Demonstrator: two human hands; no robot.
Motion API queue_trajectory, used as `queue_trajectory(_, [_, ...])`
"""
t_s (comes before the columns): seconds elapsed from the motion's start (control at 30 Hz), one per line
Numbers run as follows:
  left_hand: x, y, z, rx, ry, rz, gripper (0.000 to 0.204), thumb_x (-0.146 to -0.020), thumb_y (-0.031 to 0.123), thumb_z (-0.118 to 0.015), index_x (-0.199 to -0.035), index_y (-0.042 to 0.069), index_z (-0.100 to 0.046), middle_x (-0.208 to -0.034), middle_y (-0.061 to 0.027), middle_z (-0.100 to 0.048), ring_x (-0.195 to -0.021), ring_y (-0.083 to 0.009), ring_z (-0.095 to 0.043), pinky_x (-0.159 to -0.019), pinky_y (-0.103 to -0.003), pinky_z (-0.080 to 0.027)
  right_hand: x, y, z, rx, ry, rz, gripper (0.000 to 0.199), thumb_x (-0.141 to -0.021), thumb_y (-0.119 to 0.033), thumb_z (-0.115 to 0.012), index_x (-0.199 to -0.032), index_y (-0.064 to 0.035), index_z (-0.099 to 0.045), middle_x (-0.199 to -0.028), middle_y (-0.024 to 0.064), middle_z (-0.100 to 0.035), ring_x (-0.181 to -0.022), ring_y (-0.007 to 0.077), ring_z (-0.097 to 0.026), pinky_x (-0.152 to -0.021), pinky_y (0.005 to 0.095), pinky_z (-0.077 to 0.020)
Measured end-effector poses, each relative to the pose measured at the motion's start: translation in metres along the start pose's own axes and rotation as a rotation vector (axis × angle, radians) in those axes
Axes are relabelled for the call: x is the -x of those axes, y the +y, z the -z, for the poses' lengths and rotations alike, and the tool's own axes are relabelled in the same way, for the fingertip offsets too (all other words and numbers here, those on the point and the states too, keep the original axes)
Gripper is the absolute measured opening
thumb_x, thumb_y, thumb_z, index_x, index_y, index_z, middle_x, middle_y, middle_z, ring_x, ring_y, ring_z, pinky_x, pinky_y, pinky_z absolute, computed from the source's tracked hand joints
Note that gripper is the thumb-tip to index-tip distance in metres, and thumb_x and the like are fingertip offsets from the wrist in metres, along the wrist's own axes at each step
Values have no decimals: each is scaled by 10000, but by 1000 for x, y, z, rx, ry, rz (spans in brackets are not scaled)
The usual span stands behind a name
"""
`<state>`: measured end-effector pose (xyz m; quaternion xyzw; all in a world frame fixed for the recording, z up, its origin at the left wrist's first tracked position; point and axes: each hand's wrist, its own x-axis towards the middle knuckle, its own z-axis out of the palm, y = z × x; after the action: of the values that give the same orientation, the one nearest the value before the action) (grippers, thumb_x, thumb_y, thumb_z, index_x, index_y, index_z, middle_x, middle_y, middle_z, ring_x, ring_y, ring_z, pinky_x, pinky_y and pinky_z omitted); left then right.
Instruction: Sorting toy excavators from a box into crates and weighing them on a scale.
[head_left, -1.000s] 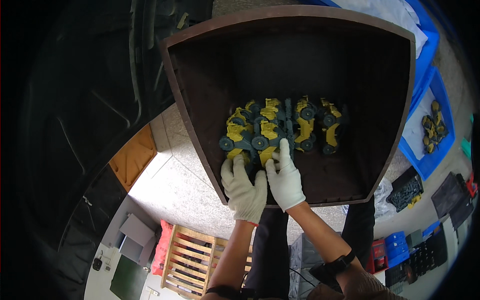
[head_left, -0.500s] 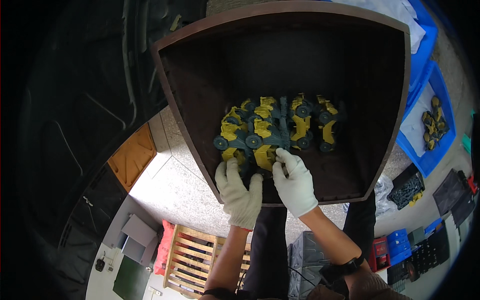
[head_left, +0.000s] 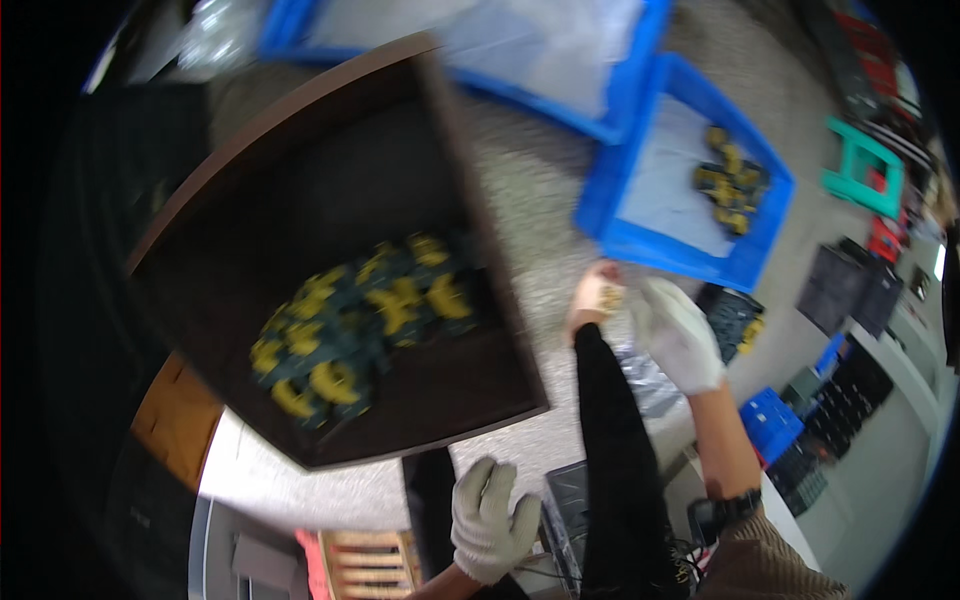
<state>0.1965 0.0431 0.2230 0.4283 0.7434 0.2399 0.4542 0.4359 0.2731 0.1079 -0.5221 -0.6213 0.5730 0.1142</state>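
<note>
Now, blurred by motion, the view shows both white-gloved hands away from the dark brown wooden tray (head_left: pixel 300 230) that fills the ten o'clock part of the picture. The left hand (head_left: pixel 487 518) hangs at six o'clock, below the tray's near corner and apart from it, its grip spread with the fingers loosely fanned and nothing in it. The right hand (head_left: pixel 682 332) sits at about three o'clock from the tray, out over the grey speckled bench (head_left: pixel 540 190), its fingers curled slightly downward; whether its grip presses on anything I cannot tell, since the palm is turned away. Just beside it, toward nine o'clock, another person's bare hand (head_left: pixel 597 296) on a black sleeve (head_left: pixel 615 450) closes around a small yellow piece. Inside the tray, toward its lower middle, lies a cluster of yellow and dark grey-green plastic parts (head_left: pixel 360 325), packed close together and well apart from both gloved hands. At one o'clock a shallow blue plastic bin (head_left: pixel 640 245) holds a smaller heap of the same yellow and dark parts (head_left: pixel 730 180) on a pale liner. Further toward two o'clock stands a teal plastic stool (head_left: pixel 862 165), and at four o'clock several small blue crates (head_left: pixel 772 422) rest on the floor.
</note>
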Motion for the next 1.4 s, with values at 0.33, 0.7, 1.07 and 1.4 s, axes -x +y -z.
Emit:
queue_trajectory(0.33, [16, 16, -121, 77, -333, 138, 412, -823, 87, -714, -1218, 36, -608, -1234, -214, -580, -1096, -422, -581, -930, -501, -491, -82, 204, 181, 474, 447, -753, 637, -812, -216, -773, -1394, -66, -562, -1378, 199, -561, -1215, 332, -573, -1014, 396, -484])
queue_trajectory(0.7, [-19, 4, -203, -3, -458, 296, 358, -846, 108, -681, -1187, 27, -609, -1198, -212, -599, -1111, -415, -574, -951, -495, -480, -215, 210, 292, 1540, -34, -374, 841, -668, -181, -873, -1415, -220, -489, -1544, 127, -352, -1354, 324, -462, -1047, 489, -468])
queue_trajectory(1.07, [-43, 8, -219, -9, -488, 397, 332, -853, 168, -672, -1164, 57, -632, -1159, -156, -625, -1035, -364, -620, -891, -452, -509, -222, 218, 278, 1183, 49, -444, 495, -809, -85, -668, -1302, -92, -622, -1269, 174, -639, -1171, 374, -602, -1006, 449, -481])
queue_trajectory(1.4, [-29, 60, -149, 45, -299, 399, 337, -862, 167, -678, -1183, 69, -648, -1209, -100, -604, -1067, -334, -626, -904, -442, -519, -40, 103, 247, 462, -41, -160, 532, -799, -6, -671, -1310, 9, -522, -1170, 170, -643, -1055, 315, -638, -953, 381, -490])
